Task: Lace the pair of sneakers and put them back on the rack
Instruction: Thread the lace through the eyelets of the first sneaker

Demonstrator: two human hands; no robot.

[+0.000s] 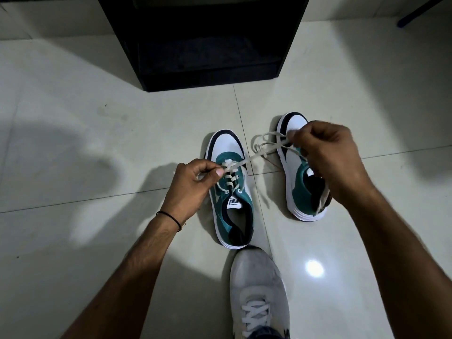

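Observation:
Two white, teal and black sneakers stand on the tiled floor. The left sneaker [231, 192] has a cream lace [263, 148] threaded through its eyelets. My left hand [193, 182] pinches one lace end just left of the eyelets. My right hand [327, 152] pinches the other end, drawn out to the right with loose loops, above the right sneaker [299, 179]. The right sneaker shows no lace and is partly hidden by my right hand. The black rack [208, 40] stands behind, its lower shelf dark.
My own foot in a grey laced shoe [259, 292] stands just behind the left sneaker. A dark leg of some furniture [423, 11] crosses the top right corner. Glossy pale floor tiles [85, 143] spread to both sides.

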